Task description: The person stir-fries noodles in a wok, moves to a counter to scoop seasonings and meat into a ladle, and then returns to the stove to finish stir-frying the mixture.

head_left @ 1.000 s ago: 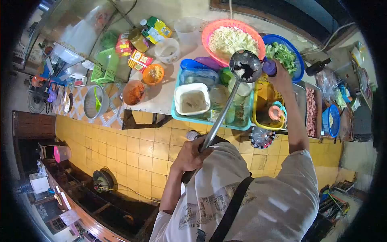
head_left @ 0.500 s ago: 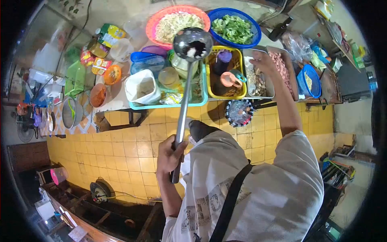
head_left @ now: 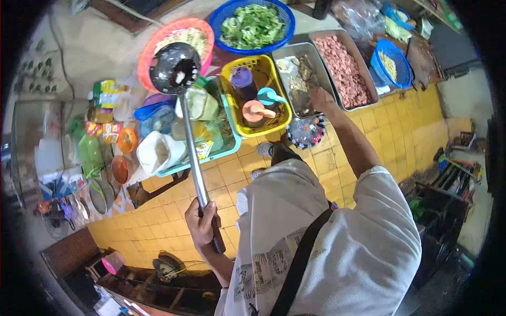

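My left hand [head_left: 203, 224] is wrapped round the dark grip of a long-handled metal ladle [head_left: 191, 139]. The ladle's bowl is raised over the table and holds a dark liquid with some white stuff in it. My right hand [head_left: 320, 100] reaches into the near end of a metal tray [head_left: 322, 68] of brown and pale food pieces. Its fingers are bent down and close together among the pieces; what they pinch is hidden. Beside that tray stands another metal tray [head_left: 376, 95] full of pink sliced pieces.
A yellow basket [head_left: 287, 118] holds a purple-lidded container and orange and turquoise scoops. Behind are a blue basket of chopped greens [head_left: 253, 26] and an orange basket [head_left: 145, 66] of pale shreds. A white tub [head_left: 158, 152] stands left. A patterned basket [head_left: 305, 134] is below the table edge.
The view has turned, so the table appears tilted. My right hand has moved from the tray's far end to its near end. My left hand still holds the ladle up.
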`<state>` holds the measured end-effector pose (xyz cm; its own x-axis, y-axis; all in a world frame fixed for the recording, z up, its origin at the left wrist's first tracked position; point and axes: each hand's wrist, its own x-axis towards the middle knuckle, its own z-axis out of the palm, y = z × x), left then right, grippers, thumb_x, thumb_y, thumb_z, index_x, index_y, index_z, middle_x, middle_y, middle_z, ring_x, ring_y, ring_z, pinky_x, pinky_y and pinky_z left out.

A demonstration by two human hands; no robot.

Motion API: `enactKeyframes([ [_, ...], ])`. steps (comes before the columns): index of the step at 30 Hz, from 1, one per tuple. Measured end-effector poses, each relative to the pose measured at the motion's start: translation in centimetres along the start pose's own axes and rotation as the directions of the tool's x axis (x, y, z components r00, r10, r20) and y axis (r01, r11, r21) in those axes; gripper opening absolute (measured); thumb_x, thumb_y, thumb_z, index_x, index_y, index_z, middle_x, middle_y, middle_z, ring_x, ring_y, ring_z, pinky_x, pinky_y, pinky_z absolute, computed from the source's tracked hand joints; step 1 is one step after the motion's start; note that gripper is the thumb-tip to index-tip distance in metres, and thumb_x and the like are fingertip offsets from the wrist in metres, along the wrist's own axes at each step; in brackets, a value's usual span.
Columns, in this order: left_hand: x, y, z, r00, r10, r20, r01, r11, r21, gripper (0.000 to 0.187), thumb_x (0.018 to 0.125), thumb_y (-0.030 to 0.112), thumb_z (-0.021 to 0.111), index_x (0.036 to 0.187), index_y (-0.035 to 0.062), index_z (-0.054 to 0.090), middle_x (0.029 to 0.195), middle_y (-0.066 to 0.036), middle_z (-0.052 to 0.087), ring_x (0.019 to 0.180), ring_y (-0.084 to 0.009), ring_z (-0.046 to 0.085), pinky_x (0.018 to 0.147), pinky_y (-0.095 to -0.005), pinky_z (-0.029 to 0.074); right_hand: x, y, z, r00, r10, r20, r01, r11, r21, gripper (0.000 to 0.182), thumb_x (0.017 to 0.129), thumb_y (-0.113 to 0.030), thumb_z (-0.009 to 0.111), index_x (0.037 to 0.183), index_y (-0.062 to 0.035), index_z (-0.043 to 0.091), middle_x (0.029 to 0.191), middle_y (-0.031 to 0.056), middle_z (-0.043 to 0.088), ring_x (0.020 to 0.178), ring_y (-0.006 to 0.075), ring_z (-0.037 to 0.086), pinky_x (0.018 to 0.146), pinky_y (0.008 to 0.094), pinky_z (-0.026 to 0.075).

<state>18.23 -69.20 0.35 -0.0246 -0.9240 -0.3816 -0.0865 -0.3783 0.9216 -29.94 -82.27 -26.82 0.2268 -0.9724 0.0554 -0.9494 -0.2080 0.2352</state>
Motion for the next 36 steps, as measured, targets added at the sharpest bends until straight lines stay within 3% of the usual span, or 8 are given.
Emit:
enactKeyframes([
  [3, 1.2, 0.5, 1.1, 0.999, -0.022, 0.030, 0.024, 0.999, -0.048, 0.017, 0.085, 0.014, 0.057, 0.075, 0.0027, 0.048, 0.054, -0.001, 0.045, 0.038, -0.0090, 0.043, 0.036, -0.0218, 0.034, 0.0, -1.4, -5.5, 0.888, -0.190, -0.419, -0.062, 0.853, -0.518, 0.020, 0.077, -0.020, 0.050, 0.084, -0.0034, 0.059, 0.077, 0.0119, 0.060, 0.077, 0.0264, 0.060, 0.062, 0.0330, 0.049],
  [5, 1.9, 0.7, 1.7, 0.999, -0.029, 0.034, 0.030, 0.999, -0.030, 0.016, 0.085, 0.013, 0.056, 0.076, 0.0029, 0.048, 0.054, -0.002, 0.046, 0.037, -0.0093, 0.043, 0.035, -0.0218, 0.033, 0.7, -1.4, -6.3, 0.980, 0.147, 0.135, -0.182, 0.936, 0.301, 0.018, 0.076, -0.018, 0.049, 0.082, -0.0040, 0.057, 0.072, 0.0104, 0.055, 0.069, 0.0250, 0.057, 0.058, 0.0340, 0.046],
  [10, 3.6, 2.5, 3.8, 0.997, -0.055, 0.057, 0.054, 0.998, 0.027, 0.015, 0.084, 0.012, 0.057, 0.076, 0.0025, 0.048, 0.054, -0.001, 0.045, 0.038, -0.0093, 0.043, 0.035, -0.0221, 0.033, -0.2, -2.3, -4.6, 0.871, 0.037, -0.490, -0.033, 0.999, 0.016, 0.014, 0.079, -0.011, 0.045, 0.085, -0.0030, 0.055, 0.084, 0.0167, 0.059, 0.072, 0.0265, 0.059, 0.064, 0.0378, 0.048],
  [13, 4.3, 2.8, 4.7, 0.996, -0.070, 0.059, 0.066, 0.996, 0.058, 0.016, 0.084, 0.012, 0.057, 0.076, 0.0018, 0.048, 0.055, -0.001, 0.045, 0.039, -0.0092, 0.043, 0.036, -0.0218, 0.033, 1.7, -0.6, -8.5, 0.968, 0.218, 0.127, -0.252, 0.869, 0.426, 0.018, 0.078, -0.013, 0.050, 0.090, -0.0017, 0.057, 0.082, 0.0167, 0.057, 0.071, 0.0288, 0.058, 0.065, 0.0389, 0.047],
  [14, 4.4, 3.0, 4.9, 0.996, -0.061, 0.062, 0.055, 0.995, 0.086, 0.015, 0.083, 0.011, 0.057, 0.075, 0.0014, 0.049, 0.054, -0.001, 0.045, 0.039, -0.0091, 0.043, 0.037, -0.0219, 0.033, 1.1, 0.5, -3.4, 0.949, 0.080, -0.306, 0.017, 0.953, 0.303, 0.027, 0.075, -0.017, 0.056, 0.094, 0.0018, 0.059, 0.081, 0.0215, 0.059, 0.075, 0.0352, 0.058, 0.069, 0.0427, 0.047],
  [15, 4.4, 3.2, 4.9, 0.996, -0.068, 0.057, 0.063, 0.994, 0.090, 0.015, 0.083, 0.011, 0.057, 0.075, 0.0014, 0.049, 0.054, -0.001, 0.045, 0.039, -0.0091, 0.043, 0.037, -0.0219, 0.033, 2.7, 1.6, -9.9, 0.966, 0.193, 0.173, -0.258, 0.777, 0.574, 0.024, 0.072, -0.017, 0.059, 0.089, -0.0007, 0.063, 0.077, 0.0233, 0.060, 0.076, 0.0380, 0.059, 0.070, 0.0434, 0.047],
  [33, 5.6, 4.6, 8.6, 0.942, -0.222, 0.254, 0.102, 0.905, 0.413, 0.021, 0.080, 0.019, 0.062, 0.074, 0.0011, 0.052, 0.053, -0.001, 0.047, 0.043, -0.0089, 0.046, 0.039, -0.0236, 0.036, 3.9, 2.8, -21.9, 0.903, 0.428, 0.031, -0.112, 0.166, 0.980, 0.019, 0.083, -0.012, 0.061, 0.095, 0.0021, 0.064, 0.072, 0.0112, 0.066, 0.064, 0.0154, 0.065, 0.059, 0.0283, 0.050],
  [36, 5.7, 4.0, 8.7, 0.920, -0.240, 0.311, 0.097, 0.905, 0.414, 0.021, 0.082, 0.018, 0.063, 0.077, 0.0003, 0.055, 0.049, -0.002, 0.049, 0.041, -0.0088, 0.047, 0.040, -0.0250, 0.037, 6.4, 2.6, -24.6, 0.905, 0.410, -0.113, -0.074, 0.413, 0.908, 0.016, 0.078, -0.009, 0.063, 0.092, -0.0017, 0.064, 0.069, 0.0120, 0.064, 0.062, 0.0189, 0.064, 0.059, 0.0298, 0.050],
])
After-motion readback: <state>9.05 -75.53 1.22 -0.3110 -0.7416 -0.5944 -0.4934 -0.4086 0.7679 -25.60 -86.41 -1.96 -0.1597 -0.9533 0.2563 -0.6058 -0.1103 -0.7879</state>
